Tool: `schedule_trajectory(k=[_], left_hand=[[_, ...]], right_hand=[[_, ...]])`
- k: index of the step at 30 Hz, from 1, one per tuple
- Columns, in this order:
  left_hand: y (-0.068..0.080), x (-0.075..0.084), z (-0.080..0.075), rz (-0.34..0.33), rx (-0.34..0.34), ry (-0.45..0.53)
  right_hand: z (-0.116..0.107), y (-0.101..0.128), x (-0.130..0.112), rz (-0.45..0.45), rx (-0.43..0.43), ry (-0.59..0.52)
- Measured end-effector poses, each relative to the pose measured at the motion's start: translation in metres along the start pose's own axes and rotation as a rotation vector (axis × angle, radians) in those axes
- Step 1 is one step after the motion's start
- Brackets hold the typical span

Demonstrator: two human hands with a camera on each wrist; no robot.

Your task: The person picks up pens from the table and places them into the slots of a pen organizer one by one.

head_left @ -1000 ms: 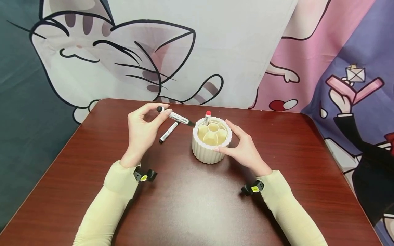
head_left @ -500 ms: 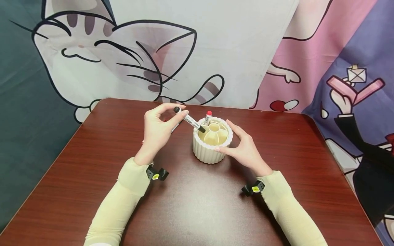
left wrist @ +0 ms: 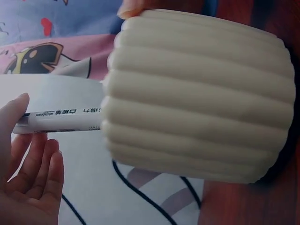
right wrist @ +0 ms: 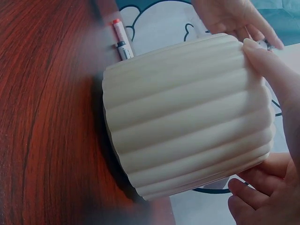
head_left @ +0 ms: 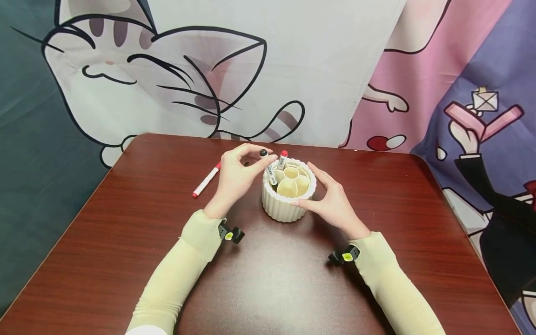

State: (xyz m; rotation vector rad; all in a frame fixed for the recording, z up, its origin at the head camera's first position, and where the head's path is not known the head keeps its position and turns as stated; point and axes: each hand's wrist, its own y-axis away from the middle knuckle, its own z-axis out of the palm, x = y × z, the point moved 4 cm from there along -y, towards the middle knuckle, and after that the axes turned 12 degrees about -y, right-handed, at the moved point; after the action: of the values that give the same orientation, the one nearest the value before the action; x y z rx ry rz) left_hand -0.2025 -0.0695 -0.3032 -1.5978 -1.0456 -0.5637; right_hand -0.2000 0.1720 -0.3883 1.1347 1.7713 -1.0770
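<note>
In the head view my left hand (head_left: pixel 238 176) pinches a black-capped whiteboard marker (head_left: pixel 270 174) near its upper end. The marker stands tilted, its lower end inside a ribbed cream pen holder (head_left: pixel 281 207). Thumb and fingers of my right hand (head_left: pixel 336 204) grip the holder at its rim, on the right side. A red-capped marker (head_left: pixel 282 161) stands in a rear compartment. From the left wrist, the marker's white printed barrel (left wrist: pixel 65 120) runs past the scalloped rim, which hides its lower end.
A red-capped marker (head_left: pixel 206 182) lies on the brown table (head_left: pixel 259 274), left of my left hand. In the right wrist view a black-capped marker (right wrist: pixel 124 50) lies beside it, partly hidden by the holder. A cartoon-print cloth (head_left: pixel 326 70) hangs behind the table.
My left hand has moved right with the marker, tilting it more upright and lowering its end into the holder. The red marker on the table has come into view; my right hand stays in place.
</note>
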Motion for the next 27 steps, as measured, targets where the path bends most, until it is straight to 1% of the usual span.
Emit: schedule_trajectory(k=[2,5,9,12,18,27], left_hand=[[0.0,-0.003,0.005,-0.011,-0.012,-0.018],[0.0,-0.014,0.012,-0.025,-0.035,-0.028],[-0.001,-0.041,0.021,-0.031,-0.061,-0.047],[-0.001,-0.055,0.026,-0.033,-0.071,-0.069],[0.002,-0.058,0.025,-0.041,-0.083,-0.1],[0.004,-0.059,0.023,0.0,-0.111,-0.106]], right_hand=[[0.0,0.0,0.0,0.002,-0.001,-0.004],[0.0,0.001,0.0,0.01,-0.004,-0.006],[0.0,0.0,-0.001,0.007,-0.005,0.0],[0.0,0.0,0.001,0.0,0.0,0.004],[0.0,0.0,0.001,-0.007,0.001,0.0],[0.0,0.0,0.001,-0.012,0.002,-0.008]])
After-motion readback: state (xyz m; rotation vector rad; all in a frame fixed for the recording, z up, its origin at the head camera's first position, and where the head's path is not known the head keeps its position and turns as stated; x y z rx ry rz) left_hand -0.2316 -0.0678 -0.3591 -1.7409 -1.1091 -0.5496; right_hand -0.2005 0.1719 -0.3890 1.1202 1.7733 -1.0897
